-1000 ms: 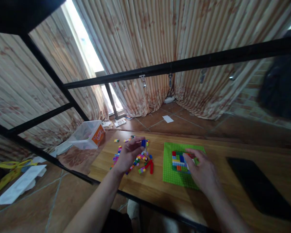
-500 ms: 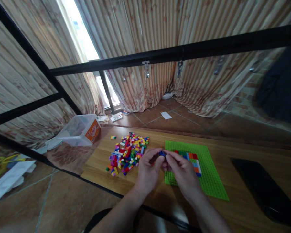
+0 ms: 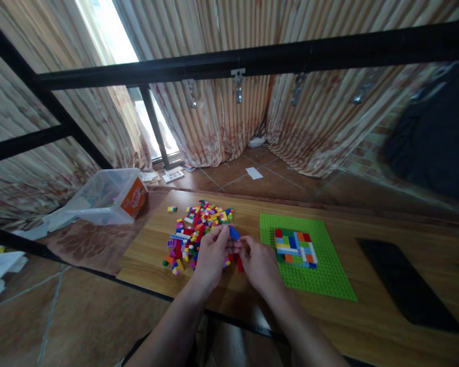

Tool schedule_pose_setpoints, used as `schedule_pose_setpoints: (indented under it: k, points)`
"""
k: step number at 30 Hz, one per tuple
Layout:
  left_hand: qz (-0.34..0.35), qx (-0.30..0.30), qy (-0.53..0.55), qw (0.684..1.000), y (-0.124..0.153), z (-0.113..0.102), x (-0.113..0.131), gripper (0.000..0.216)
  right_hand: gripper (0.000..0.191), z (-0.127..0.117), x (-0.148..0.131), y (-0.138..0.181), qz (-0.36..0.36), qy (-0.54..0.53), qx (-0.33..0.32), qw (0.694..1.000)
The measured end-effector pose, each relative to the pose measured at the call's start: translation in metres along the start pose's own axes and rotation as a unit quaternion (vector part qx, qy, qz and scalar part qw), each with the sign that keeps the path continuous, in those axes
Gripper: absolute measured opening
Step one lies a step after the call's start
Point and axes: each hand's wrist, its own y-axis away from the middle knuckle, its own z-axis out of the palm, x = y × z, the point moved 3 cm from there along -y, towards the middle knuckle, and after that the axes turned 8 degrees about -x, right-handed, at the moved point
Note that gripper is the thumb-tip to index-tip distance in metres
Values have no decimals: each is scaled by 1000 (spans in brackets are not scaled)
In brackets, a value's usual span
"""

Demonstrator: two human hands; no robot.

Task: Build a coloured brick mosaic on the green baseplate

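Observation:
My left hand and my right hand meet over the wooden table, both pinching a small blue brick held between the fingertips. A pile of loose coloured bricks lies just beyond and left of my left hand. To the right lies a green baseplate with a patch of red, blue, yellow, white and orange bricks pressed onto it. A red brick shows between my two hands on the table.
A clear plastic box with an orange label sits on the floor left of the table. A black flat pad lies on the table's right side. Black metal bars cross overhead, with curtains behind. Papers lie on the tiled floor.
Both hands, still joined on the blue brick, have shifted left from the baseplate's edge to beside the brick pile. One second ago the left hand alone held it.

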Motion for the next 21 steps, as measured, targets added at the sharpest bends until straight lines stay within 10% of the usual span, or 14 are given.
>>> schedule_pose_setpoints:
  k: [15,21]
  points:
    - [26,-68,-129,989,-2,26,-13,32,22,-49,25,16,-21,-111,131,985]
    - [-11,-109,-98,989,-1,48,-28,28,26,-67,31,31,-84,-142,45,985]
